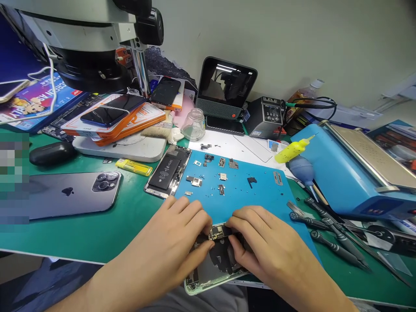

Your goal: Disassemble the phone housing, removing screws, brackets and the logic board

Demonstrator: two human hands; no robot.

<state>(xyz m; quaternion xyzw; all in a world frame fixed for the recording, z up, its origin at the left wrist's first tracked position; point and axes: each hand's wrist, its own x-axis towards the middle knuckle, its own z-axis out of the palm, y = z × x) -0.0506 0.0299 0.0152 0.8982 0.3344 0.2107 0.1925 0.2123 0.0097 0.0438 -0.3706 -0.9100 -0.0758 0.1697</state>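
Left hand [182, 232], right hand [268, 238], fingers [203, 222] pinching gold-flecked circuit board [218, 232], open pale-green-rimmed phone shell [209, 274] beneath

A plain, pale grey painted wall [292, 43] fills the back in front of me, dull and matt, with a ragged, dark speckled patch [165, 60] low down behind the metal post. Off to the right, a whitish fitting [398, 86] is too blurred to make out. Against the wall stands a broad green-topped surface [136, 229] with a pale front edge. Overhead light shows as slim white streaks in a black glossy screen [227, 68].
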